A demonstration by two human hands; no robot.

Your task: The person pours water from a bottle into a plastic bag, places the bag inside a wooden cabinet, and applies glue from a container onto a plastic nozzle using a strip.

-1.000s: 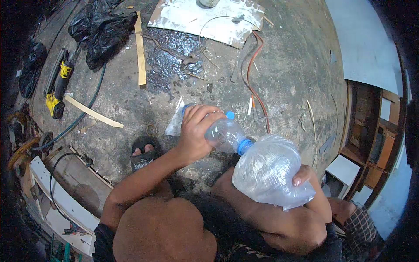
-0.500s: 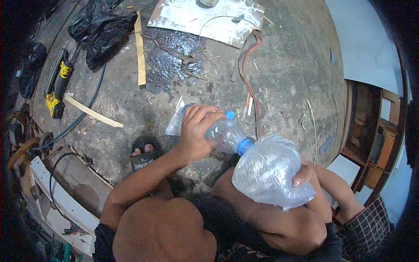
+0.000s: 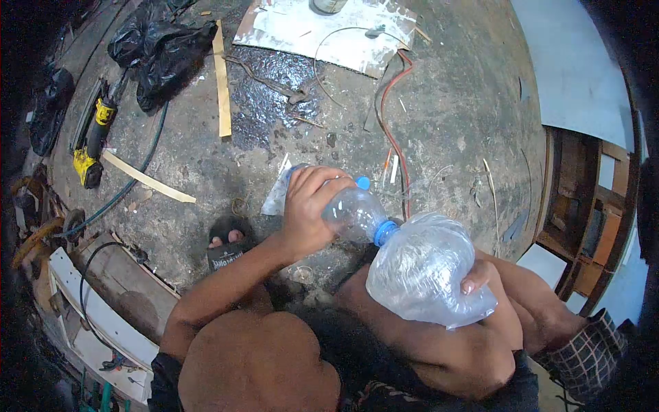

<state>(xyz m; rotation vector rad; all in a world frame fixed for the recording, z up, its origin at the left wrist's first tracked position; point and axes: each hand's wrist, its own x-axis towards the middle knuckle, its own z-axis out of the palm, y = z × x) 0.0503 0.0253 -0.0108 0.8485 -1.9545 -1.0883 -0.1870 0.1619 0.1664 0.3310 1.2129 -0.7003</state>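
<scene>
The bottle (image 3: 353, 211) is clear, smooth, glossy plastic, and the bag (image 3: 420, 271) is thin, crinkled, shiny plastic. The black sack (image 3: 163, 55) looks like wrinkled, glossy plastic. The floor (image 3: 453, 123) is rough, matt and concrete-like, with a glossy patch (image 3: 257, 93). The checked garment (image 3: 587, 353) is matt cloth.

- Middle: the bottle (image 3: 357, 210) in the left hand (image 3: 314, 209), its neck against the plastic bag (image 3: 420, 268) to its right.
- Right hand (image 3: 476, 276) on the bag's right side.
- Far left: the power tool (image 3: 97, 134) on the floor (image 3: 460, 110), nearer than the bin bag (image 3: 168, 51).
- Far middle: a can (image 3: 329, 5) on the board (image 3: 281, 31).
- Right edge: the cabinet (image 3: 576, 154).
</scene>
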